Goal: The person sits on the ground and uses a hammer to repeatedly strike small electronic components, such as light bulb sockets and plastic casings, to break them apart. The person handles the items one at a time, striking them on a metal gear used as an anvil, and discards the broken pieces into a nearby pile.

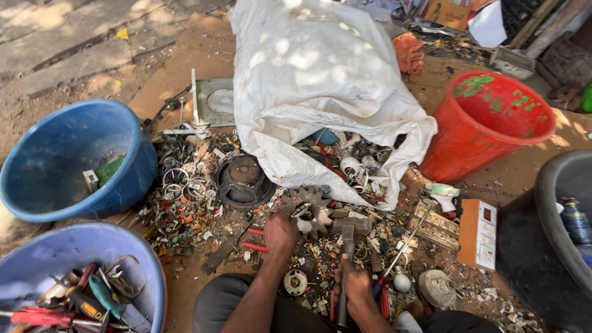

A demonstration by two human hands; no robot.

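Scrap-strewn ground [185,259] | four tubs (two blue [68,160]) | right hand [356,285] grip clamped: hammer [347,237] | left hand [280,234] clamped: metal piece [302,213]

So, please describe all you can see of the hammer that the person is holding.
The hammer has a blocky, dull grey metal head and a straight dark handle. It stands nearly upright in the picture, head away from the person. The right hand grips the handle low down. The head rests among the small scrap on the ground, just right of the piece under the left hand.
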